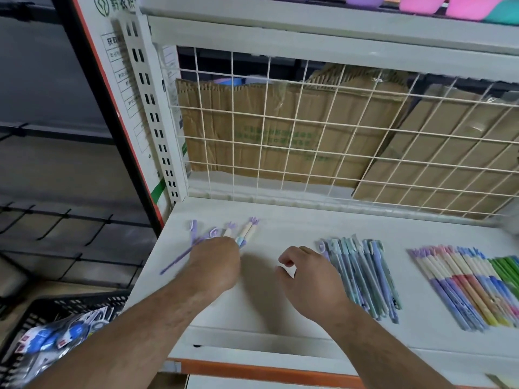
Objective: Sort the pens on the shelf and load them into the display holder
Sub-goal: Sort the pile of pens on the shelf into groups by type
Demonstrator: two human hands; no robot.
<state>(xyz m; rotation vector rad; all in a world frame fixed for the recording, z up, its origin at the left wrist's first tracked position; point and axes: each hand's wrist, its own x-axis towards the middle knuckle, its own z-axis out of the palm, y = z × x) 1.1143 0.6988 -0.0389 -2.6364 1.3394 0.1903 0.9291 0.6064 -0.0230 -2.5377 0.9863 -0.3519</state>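
Lower left of frame: black perforated plastic crate point(33, 318) holding blue-and-white packets, off the shelf, not part of this step; white shelf board point(280, 220) fills centre and right; at its upper-left area, a loose splay of purple and cream pens with claw-shaped tops point(248, 230), not yet squared up, caps toward the white wire grid back panel point(309, 122), barrels running down-frame toward the person; one thin purple pen point(177, 261) angles out toward lower left; left hand point(216, 262) lies directly over the lower ends of this splay, knuckles up, fingers bent down onto the barrels and hidden by the back of the hand; cannot tell whether it pinches a pen or only presses on them; right hand point(309, 279) at centre, fingers loosely curled, thumb apart from forefinger, holding nothing; just beside it to the right, a squared bundle of blue-grey pens point(365, 279), long axis upper left to lower right; further right, well apart, a row of pastel gradient pens point(460, 284), then green pens point(505, 265) at the frame edge; no display holder in view; judgement: sorting stage, loose splay is the remaining pile, left hand nearer, gather along the barrels' axis; loading not begun.
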